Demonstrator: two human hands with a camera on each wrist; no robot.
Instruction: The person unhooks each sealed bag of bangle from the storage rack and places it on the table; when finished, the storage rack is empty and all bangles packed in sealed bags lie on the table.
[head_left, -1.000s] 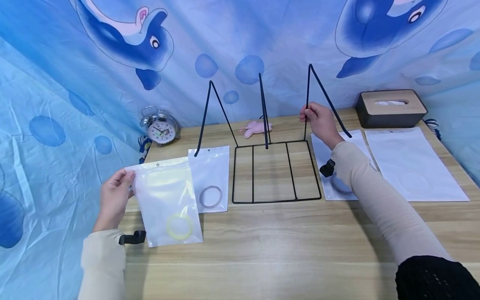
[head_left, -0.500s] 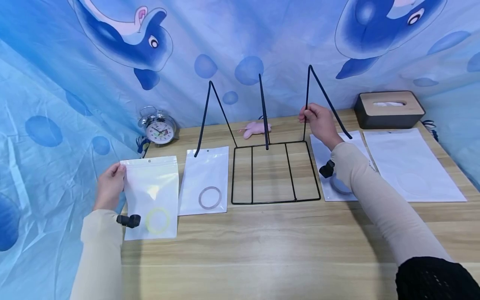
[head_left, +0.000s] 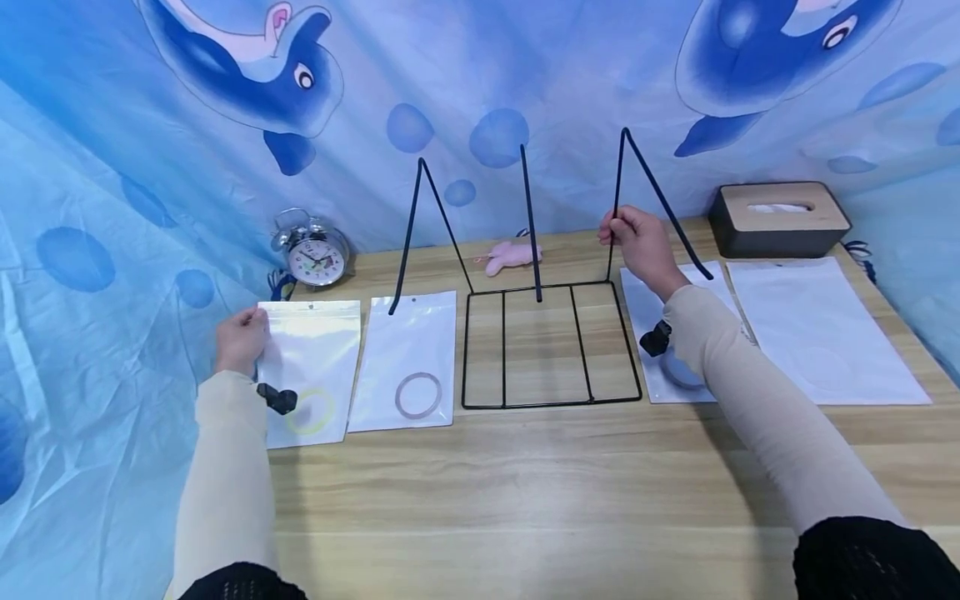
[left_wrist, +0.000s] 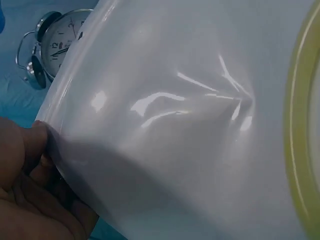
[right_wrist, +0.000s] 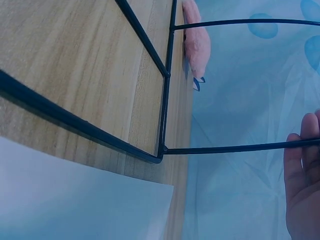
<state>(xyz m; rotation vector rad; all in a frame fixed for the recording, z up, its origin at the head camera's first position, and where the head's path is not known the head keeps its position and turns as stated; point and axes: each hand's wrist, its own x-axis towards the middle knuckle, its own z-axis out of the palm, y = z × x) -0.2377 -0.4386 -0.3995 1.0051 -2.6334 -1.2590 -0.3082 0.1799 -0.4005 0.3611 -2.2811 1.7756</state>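
My left hand (head_left: 242, 340) pinches the upper left corner of a white zip bag (head_left: 311, 354) with a yellow ring showing near its bottom. In the left wrist view the thumb (left_wrist: 35, 142) lies on the edge of the bag, and the yellow ring (left_wrist: 299, 120) is at the right. A black wire rack (head_left: 553, 406) with a flat grid base and three angled uprights stands mid-table. My right hand (head_left: 647, 250) grips its right rear upright (right_wrist: 225, 149). Beside the left bag lies another white zip bag (head_left: 408, 350) with a brownish ring.
A silver alarm clock (head_left: 317, 257) stands at the back left. A pink plush toy (head_left: 513, 257) lies behind the rack. To the right are a white bag (head_left: 675, 387) with a bluish ring, a larger white bag (head_left: 832, 325) and a tissue box (head_left: 780, 221).
The yellow-ringed bag has swung left off the brown-ringed bag, then shifted slightly up and right with my left hand. My right hand keeps its grip on the rack's upright.
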